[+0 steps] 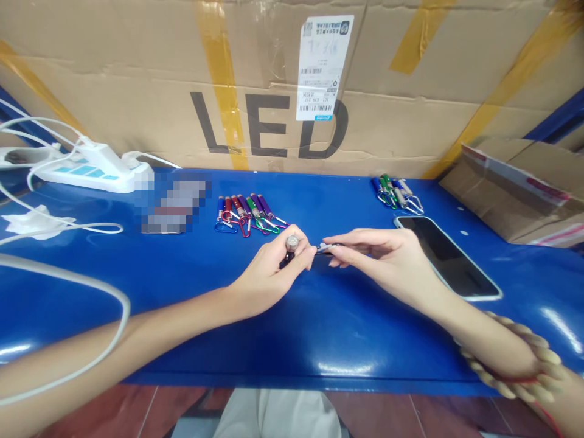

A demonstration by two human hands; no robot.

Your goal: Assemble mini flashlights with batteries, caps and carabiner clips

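My left hand [274, 267] is wrapped round a small black keychain flashlight [292, 244], its silver end pointing up between thumb and fingers. Between my two hands stretches a dark carabiner clip [325, 249], pinched by the thumb and fingers of my right hand [378, 255]. Whether the clip is joined to the flashlight is hidden by my left fingers. Just beyond my left hand lies a row of several keychain flashlights [244, 210] in blue, red, purple and green, with coloured carabiners. More of them, in a small group [393, 193], lie farther right.
A phone [444, 252] lies right of my right hand on the blue table [205, 353]. An open cardboard box [511, 188] stands at the right. A large carton [150, 109] closes off the back. At the left are a power strip [100, 167] and white cables [104, 280].
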